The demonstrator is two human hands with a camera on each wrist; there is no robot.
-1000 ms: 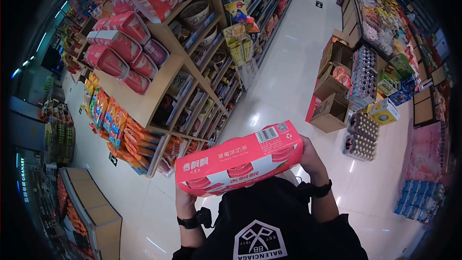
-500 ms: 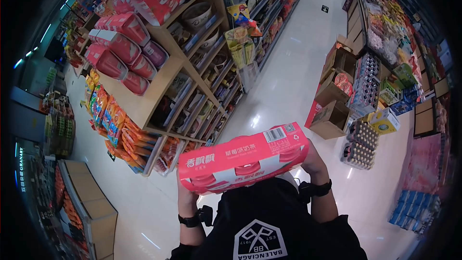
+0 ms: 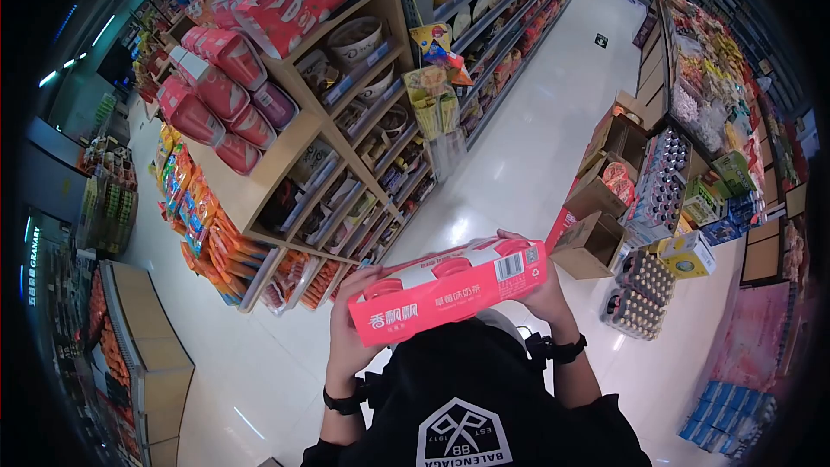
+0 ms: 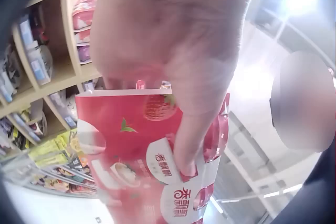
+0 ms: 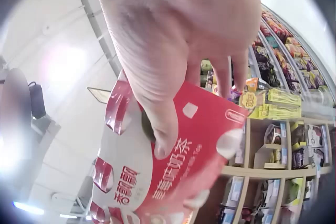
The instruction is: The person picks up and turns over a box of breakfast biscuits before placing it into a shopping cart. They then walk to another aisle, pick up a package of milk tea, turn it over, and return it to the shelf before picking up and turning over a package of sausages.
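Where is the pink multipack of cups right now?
In the head view the pink multipack sits low centre, gripped at its ends by the left hand and right hand, in front of the wooden shelf.

Multipack carton (image 3: 450, 290): pink-red, white lettering, white panels, strawberry print, barcode patch. Shelf unit (image 3: 294, 151): light wood. Floor (image 3: 519, 156): glossy white. Shirt (image 3: 484, 406): black, white logo.

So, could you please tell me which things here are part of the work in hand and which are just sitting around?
In hand:
- red pack
- left hand
- right hand

Sitting around:
- wooden shelf
- cardboard boxes
- snack bags
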